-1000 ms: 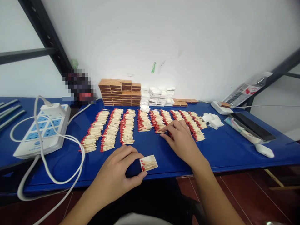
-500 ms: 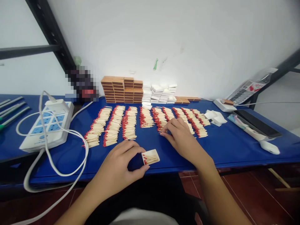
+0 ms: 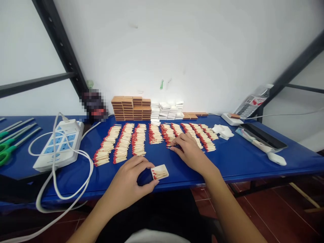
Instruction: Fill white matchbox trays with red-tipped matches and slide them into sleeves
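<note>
My left hand (image 3: 134, 179) grips the end of a small white matchbox tray (image 3: 164, 167) between thumb and fingers, near the table's front edge. Several red-headed matches (image 3: 159, 174) lie inside it. To the right, my right hand (image 3: 188, 150) reaches down into one of the rows of loose matches, its thumb and fingertips drawn together at the near end. Red match heads show at those fingertips, though the fingers hide most of what they pinch. More rows of matches (image 3: 124, 143) spread across the blue table on both sides of this row.
Brown matchbox sleeves (image 3: 131, 109) and white trays (image 3: 170, 111) are stacked against the wall. Loose white trays (image 3: 223, 131), a phone (image 3: 263, 135) and a plastic bottle (image 3: 254, 101) sit right. Left are a power strip (image 3: 59, 145), looping white cable (image 3: 88, 155) and green-handled scissors (image 3: 10, 148).
The camera view has shifted, so the scene sits lower and further left. My left hand still holds the tray; my right fingertips remain at the same row of matches.
</note>
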{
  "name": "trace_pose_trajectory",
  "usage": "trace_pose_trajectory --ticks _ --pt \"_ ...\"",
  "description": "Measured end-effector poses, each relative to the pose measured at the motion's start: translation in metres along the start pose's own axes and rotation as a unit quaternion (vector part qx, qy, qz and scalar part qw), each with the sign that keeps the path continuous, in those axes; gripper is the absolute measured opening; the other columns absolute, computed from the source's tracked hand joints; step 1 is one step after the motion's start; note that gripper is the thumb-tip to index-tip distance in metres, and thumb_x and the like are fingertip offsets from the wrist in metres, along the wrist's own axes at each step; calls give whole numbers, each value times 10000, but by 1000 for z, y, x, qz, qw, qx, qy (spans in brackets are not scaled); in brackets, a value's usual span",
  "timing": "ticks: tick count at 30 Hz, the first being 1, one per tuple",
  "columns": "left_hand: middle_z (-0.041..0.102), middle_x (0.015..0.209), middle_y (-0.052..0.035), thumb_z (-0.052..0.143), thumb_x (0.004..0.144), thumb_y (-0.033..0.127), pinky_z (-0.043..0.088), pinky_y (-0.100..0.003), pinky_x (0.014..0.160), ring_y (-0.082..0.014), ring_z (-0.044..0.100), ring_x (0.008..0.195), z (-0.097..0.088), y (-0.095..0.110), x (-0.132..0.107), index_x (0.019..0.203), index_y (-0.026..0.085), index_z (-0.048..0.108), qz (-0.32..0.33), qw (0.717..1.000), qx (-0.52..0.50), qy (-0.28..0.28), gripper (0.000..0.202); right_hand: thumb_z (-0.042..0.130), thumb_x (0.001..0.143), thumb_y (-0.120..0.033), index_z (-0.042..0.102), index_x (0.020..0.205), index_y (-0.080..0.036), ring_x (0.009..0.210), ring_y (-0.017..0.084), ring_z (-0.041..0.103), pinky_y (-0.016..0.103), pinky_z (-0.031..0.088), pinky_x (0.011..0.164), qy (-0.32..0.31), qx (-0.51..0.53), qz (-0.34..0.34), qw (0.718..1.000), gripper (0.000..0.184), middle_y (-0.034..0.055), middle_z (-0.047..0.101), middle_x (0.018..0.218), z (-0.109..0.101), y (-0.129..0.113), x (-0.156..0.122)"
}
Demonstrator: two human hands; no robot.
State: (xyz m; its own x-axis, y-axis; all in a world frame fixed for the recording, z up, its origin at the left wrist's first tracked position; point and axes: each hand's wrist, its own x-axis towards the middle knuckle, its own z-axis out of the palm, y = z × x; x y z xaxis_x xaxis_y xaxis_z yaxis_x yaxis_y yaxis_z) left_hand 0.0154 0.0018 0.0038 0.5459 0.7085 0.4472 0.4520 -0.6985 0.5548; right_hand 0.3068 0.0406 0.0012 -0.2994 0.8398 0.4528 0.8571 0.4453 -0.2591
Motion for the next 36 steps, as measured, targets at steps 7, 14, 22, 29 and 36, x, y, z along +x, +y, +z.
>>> trace_pose_trajectory --ticks 7,14,22,29,36 --pt "747 1102 -41 835 932 228 575 -391 958 -238 729 1044 0 1 -1 1124 247 728 -3 1000 5 -6 221 604 1092 -266 679 1092 -238 1069 303 578 472 499 960 -5 -2 1 1000 80 105 673 1088 -1 0 0" --pt "749 1112 -50 827 941 248 576 -398 964 -245 726 1056 1 -1 -1 1128 258 729 -3 1000 12 -3 212 618 1092 -271 696 1060 -225 1048 302 574 474 506 953 -10 0 -1 1000 97 104 664 1056 -2 0 1" --pt "749 1110 -43 836 937 250 571 -389 960 -240 728 1049 1 0 -2 1133 253 731 -5 1000 8 -4 223 629 1080 -214 685 1008 -215 1042 296 571 465 505 944 -13 21 -9 1000 91 94 663 1032 -2 -3 0" --pt "751 1110 -41 824 937 233 569 -378 948 -238 725 1047 2 -1 -1 1131 252 725 -6 1000 11 10 218 623 1093 -232 653 980 -221 1035 295 566 473 500 958 -28 31 -16 999 117 97 680 1052 -10 -16 1" --pt "776 1138 -51 826 929 212 573 -379 937 -254 739 1065 5 -6 -2 1166 243 709 2 998 30 52 266 642 1093 -215 671 1010 -221 1039 266 587 437 506 932 -39 53 -79 995 89 81 683 1062 -23 -69 -9"
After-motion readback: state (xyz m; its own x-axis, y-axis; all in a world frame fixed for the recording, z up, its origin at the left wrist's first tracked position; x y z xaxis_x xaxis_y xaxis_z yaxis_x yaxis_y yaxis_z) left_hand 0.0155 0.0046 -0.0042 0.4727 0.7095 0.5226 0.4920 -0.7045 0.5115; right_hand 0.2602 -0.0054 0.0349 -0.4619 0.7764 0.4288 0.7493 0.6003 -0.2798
